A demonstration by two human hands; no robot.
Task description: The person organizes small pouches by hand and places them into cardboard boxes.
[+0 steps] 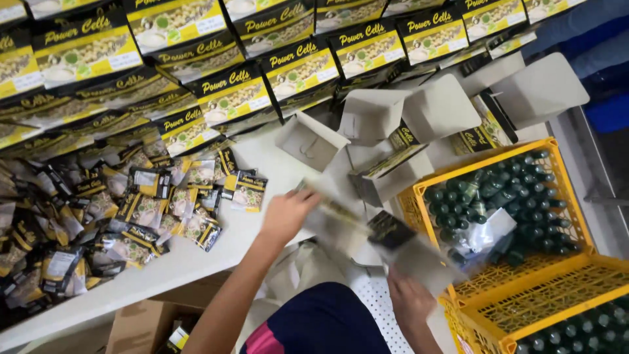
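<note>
My left hand (287, 214) reaches over the white table edge and grips the near end of a motion-blurred black-and-yellow carton (386, 235) with a pale inside. Lower down, my right hand (409, 300) holds the same carton from beneath, at its other end. The carton hangs tilted between the table and a yellow crate (419, 196). A single black-and-yellow sachet (246, 190) lies on the table just left of my left hand. Blur hides whether anything is inside the carton.
A heap of several sachets (141, 213) covers the table's left side. Rows of closed yellow-and-black cartons (229, 98) fill the far side. Open empty cartons (373, 115) stand near the middle. The crate holds dark green bottles (517, 196); another crate (557, 301) sits lower right. A cardboard box (141, 324) sits under the table.
</note>
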